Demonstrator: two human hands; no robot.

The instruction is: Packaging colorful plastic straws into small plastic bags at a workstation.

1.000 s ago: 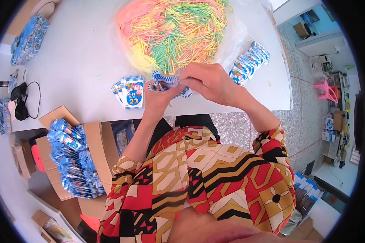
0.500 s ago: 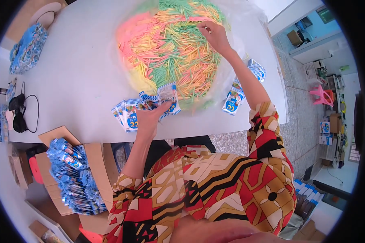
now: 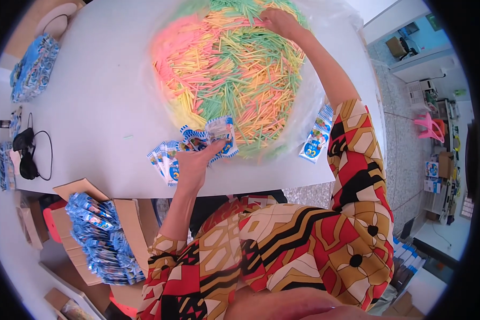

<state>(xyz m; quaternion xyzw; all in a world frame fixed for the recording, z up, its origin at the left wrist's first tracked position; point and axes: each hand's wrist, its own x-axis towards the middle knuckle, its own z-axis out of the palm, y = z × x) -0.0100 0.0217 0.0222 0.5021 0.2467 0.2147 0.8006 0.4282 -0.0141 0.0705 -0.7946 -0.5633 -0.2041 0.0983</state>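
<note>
A big heap of thin pastel sticks [image 3: 240, 85], pink, yellow, green and orange, lies on clear plastic sheeting on the table. My left hand [image 3: 193, 164] is closed on a small blue-and-white packet [image 3: 222, 133] at the heap's near edge; more crumpled packets bunch at its fingers. Under and beside that hand, a fan of flat packets [image 3: 165, 158] rests on the table. Over the heap's far side, my right hand [image 3: 282, 24] has its fingers curled together down at the sticks. Whatever is between those fingertips is too small to make out.
Another row of packets [image 3: 316, 140] lies right of the heap. An open cardboard box [image 3: 132, 226] full of blue packets stands below the table's left front edge. Bundled packets [image 3: 36, 66] and a black strapped item [image 3: 28, 154] sit at the table's left.
My right hand has moved farther away over the heap, its fingers lowering to the sticks. The left hand keeps its hold on the packet. The whole view has shifted slightly.
</note>
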